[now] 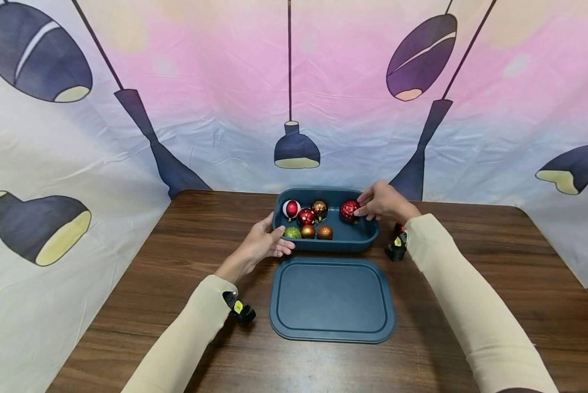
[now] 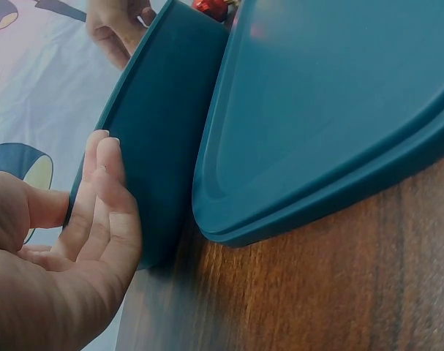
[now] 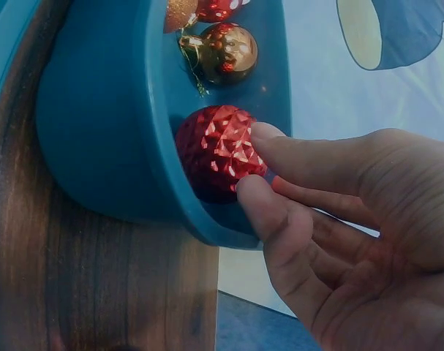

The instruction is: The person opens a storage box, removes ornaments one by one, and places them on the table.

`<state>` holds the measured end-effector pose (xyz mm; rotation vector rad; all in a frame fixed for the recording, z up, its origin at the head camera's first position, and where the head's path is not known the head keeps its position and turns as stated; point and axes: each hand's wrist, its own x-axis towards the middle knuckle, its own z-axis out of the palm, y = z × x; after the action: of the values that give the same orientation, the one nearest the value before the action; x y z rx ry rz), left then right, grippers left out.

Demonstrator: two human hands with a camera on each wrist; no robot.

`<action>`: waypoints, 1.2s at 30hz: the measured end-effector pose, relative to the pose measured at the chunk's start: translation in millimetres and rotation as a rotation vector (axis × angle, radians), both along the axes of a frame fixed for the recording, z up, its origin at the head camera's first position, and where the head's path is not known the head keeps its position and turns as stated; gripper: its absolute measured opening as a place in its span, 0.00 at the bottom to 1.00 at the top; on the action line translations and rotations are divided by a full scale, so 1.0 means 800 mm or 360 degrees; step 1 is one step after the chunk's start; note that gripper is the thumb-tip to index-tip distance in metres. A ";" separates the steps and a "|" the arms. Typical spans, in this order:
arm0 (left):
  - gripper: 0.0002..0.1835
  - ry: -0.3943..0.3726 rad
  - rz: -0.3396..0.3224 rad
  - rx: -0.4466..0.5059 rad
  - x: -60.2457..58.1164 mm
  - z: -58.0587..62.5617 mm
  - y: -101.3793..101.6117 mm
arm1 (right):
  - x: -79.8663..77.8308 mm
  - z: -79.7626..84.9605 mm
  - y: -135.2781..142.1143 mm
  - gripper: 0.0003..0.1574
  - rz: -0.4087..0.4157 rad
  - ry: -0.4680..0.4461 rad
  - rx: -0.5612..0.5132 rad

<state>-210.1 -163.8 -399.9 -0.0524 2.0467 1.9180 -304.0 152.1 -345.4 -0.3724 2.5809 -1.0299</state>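
Observation:
A dark blue rectangular box [image 1: 333, 246] holds several Christmas baubles. My left hand [image 1: 263, 240] grips its left end, thumb at the rim and fingers along the outer wall, as the left wrist view shows. At the box's right end, my right hand [image 1: 383, 201] pinches a red faceted bauble [image 3: 220, 150] between thumb and fingertips, low inside the wall. Grouped in the left half are a red-and-white bauble [image 1: 291, 209], a shiny brown-gold bauble [image 1: 319, 207], a red dotted bauble [image 1: 306, 216], a green glitter bauble [image 1: 292, 233] and two small orange-gold ones.
A flat blue lid [image 1: 332, 300] lies on the wooden table [image 1: 215, 218] just in front of the box. Something small and red [image 1: 398, 227] shows beside my right wrist, mostly hidden. Behind the table hangs a cloth [image 1: 244, 109] printed with lamps.

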 end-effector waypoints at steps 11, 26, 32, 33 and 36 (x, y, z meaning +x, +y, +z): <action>0.36 -0.0005 0.0002 0.0008 0.001 0.000 0.000 | -0.002 -0.005 -0.010 0.27 0.0061 0.0009 0.0013; 0.37 -0.0011 0.0008 0.0017 0.002 0.002 -0.001 | -0.003 -0.015 -0.032 0.30 0.0077 -0.0150 -0.0107; 0.36 -0.0014 0.0010 0.0024 0.002 0.001 -0.001 | 0.000 -0.021 -0.042 0.31 0.0084 -0.0158 -0.0137; 0.36 -0.0022 0.0017 0.0025 0.002 0.001 -0.001 | 0.000 -0.022 -0.043 0.32 0.0080 -0.0154 -0.0140; 0.36 -0.0018 0.0014 0.0026 0.002 0.000 -0.002 | 0.001 -0.025 -0.047 0.34 0.0065 -0.0143 -0.0141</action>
<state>-208.6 -165.2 -399.6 -0.0681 2.0266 1.9349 -302.9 114.9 -365.5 -0.3900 2.4444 -1.1234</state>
